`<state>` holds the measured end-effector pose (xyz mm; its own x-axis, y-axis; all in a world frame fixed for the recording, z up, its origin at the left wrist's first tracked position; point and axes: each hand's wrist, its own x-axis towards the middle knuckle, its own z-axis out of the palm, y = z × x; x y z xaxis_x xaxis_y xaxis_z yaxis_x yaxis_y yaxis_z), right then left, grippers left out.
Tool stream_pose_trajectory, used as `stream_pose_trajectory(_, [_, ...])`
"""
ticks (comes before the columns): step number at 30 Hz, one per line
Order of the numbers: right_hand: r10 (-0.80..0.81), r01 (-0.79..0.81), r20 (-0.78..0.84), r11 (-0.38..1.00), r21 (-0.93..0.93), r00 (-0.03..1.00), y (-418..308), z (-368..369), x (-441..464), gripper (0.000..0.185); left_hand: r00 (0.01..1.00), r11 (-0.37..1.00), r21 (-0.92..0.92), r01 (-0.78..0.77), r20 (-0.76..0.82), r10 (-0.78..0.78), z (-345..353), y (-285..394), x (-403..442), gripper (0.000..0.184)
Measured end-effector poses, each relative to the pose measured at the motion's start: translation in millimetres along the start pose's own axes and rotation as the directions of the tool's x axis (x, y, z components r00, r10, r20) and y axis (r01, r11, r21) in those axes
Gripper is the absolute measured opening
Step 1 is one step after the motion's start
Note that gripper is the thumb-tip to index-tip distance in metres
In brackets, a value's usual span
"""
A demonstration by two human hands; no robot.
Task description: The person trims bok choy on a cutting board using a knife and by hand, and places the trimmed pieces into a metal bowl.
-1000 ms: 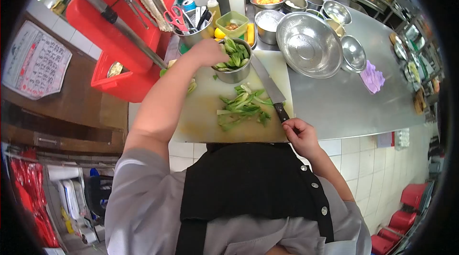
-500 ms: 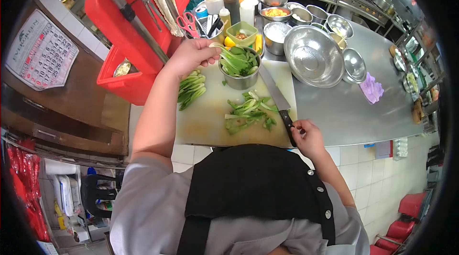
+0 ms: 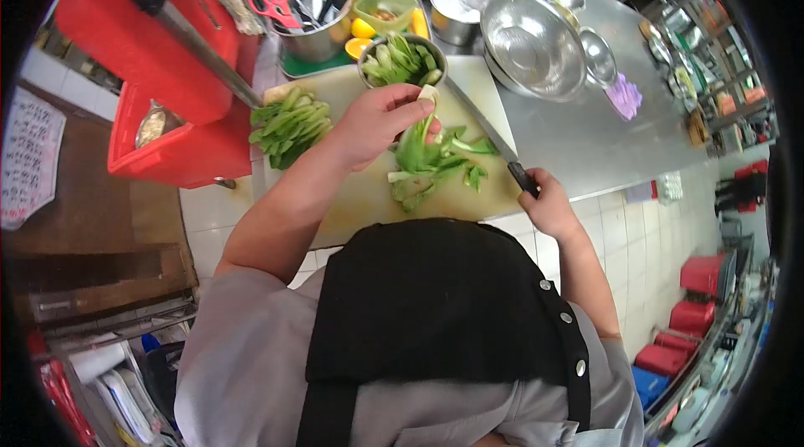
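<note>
My left hand [image 3: 383, 124] is closed on the pale stem end of a bok choy [image 3: 414, 149], whose leaves hang down over the cutting board [image 3: 347, 212]. Below it lie loose green stems and leaves [image 3: 435, 183]. My right hand [image 3: 550, 206] is wrapped round the black handle of a kitchen knife [image 3: 483, 123]. The blade slants up and left along the board's right side. Just beyond my left hand stands a metal pot [image 3: 442, 70] of cut greens [image 3: 398, 62]. More whole bok choy [image 3: 289, 124] lies at the board's left edge.
A metal container [image 3: 322, 43] holds scissors and other tools, near a green tub [image 3: 385, 7] and yellow fruit. Behind the board are a pot of white contents [image 3: 457, 15] and a tilted steel colander [image 3: 533, 45]. A red bin [image 3: 180, 149] stands left; a purple cloth [image 3: 622, 97] lies right.
My left hand has come from beside the pot to above the board, now with the bok choy hanging down. My right hand has closed round the knife handle. The camera view has shifted.
</note>
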<state>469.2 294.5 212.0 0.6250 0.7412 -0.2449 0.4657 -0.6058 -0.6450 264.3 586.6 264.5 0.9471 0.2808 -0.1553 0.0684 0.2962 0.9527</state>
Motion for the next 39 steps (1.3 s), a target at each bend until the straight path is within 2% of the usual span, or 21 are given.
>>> stream_pose_trajectory(1, [0.042,-0.041,-0.04,0.999,0.031,0.998,0.4,1.9,-8.7,0.039,1.0,1.0,0.017,-0.021,0.024,0.02,-1.5,-11.4,3.3,0.024])
stream_pose_trajectory(4, [-0.007,0.039,-0.219,0.989,0.14,0.976,6.7,17.0,-45.7,0.033,0.996,0.998,0.06,-0.027,0.091,0.021,0.6,-28.7,1.2,0.033])
stream_pose_trajectory(5, [-0.023,0.09,-0.235,0.956,0.281,0.972,5.6,22.3,-56.4,0.024,0.994,0.999,0.043,-0.018,0.108,0.013,1.8,-33.7,0.1,0.034])
stream_pose_trajectory(8, [0.073,-0.028,-0.05,0.795,0.606,0.996,-10.0,31.6,-69.7,0.018,0.982,0.998,-0.003,0.06,0.177,-0.059,1.7,-47.8,-1.3,0.036])
stream_pose_trajectory(9, [0.1,-0.049,-0.068,0.847,0.53,0.993,-22.1,34.8,-71.0,0.018,0.975,0.995,-0.015,0.097,0.204,-0.092,2.4,-51.9,-1.8,0.037])
stream_pose_trajectory(10, [0.063,0.028,-0.181,0.889,0.457,0.981,-21.3,46.1,-68.8,0.019,0.969,0.99,-0.042,0.134,0.217,-0.122,4.2,-55.0,-1.8,0.038])
stream_pose_trajectory(13, [-0.034,0.093,-0.221,0.961,0.261,0.975,-39.4,54.3,-69.4,0.026,0.954,0.974,-0.086,0.209,0.236,-0.184,10.1,-56.5,-4.2,0.039])
stream_pose_trajectory(16, [-0.173,0.205,-0.241,0.972,0.114,0.955,-70.4,54.9,-74.9,0.032,0.96,0.989,-0.079,0.128,0.261,-0.103,16.5,-64.1,-5.8,0.038])
stream_pose_trajectory(19, [-0.316,0.32,-0.274,0.947,-0.03,0.909,-80.9,56.0,-77.4,0.04,0.983,0.994,0.039,-0.099,0.158,0.092,23.3,-67.7,-15.5,0.036])
stream_pose_trajectory(22, [-0.366,0.357,-0.252,0.931,-0.082,0.896,-88.0,51.9,-78.5,0.042,0.984,0.984,0.148,-0.099,0.164,0.075,26.9,-62.4,-24.3,0.034])
stream_pose_trajectory(25, [-0.409,0.387,-0.25,0.912,-0.131,0.878,-89.5,52.1,-79.4,0.043,0.98,0.991,0.088,-0.098,0.182,0.08,26.9,-66.3,-26.0,0.031])
stream_pose_trajectory(28, [-0.45,0.417,-0.261,0.892,-0.173,0.854,-91.2,53.4,-79.2,0.043,0.983,0.985,0.131,-0.109,0.161,0.087,29.6,-60.0,-31.3,0.029])
stream_pose_trajectory(31, [-0.461,0.414,-0.284,0.886,-0.211,0.841,-93.8,54.2,-81.0,0.043,0.954,0.906,0.321,-0.277,0.206,0.218,27.1,-48.9,-39.3,0.026])
stream_pose_trajectory(34, [-0.443,0.401,-0.268,0.894,-0.199,0.856,-94.9,54.1,-82.1,0.043,0.922,0.854,0.359,-0.376,0.235,0.307,25.8,-45.3,-41.6,0.023])
stream_pose_trajectory(37, [-0.421,0.385,-0.247,0.905,-0.183,0.873,-95.8,55.9,-82.6,0.042,0.955,0.921,0.265,-0.285,0.16,0.249,28.5,-46.0,-46.3,0.023])
stream_pose_trajectory(39, [-0.408,0.372,-0.241,0.91,-0.183,0.881,-96.6,57.5,-82.0,0.042,0.955,0.914,0.287,-0.286,0.164,0.247,26.6,-44.8,-48.0,0.024])
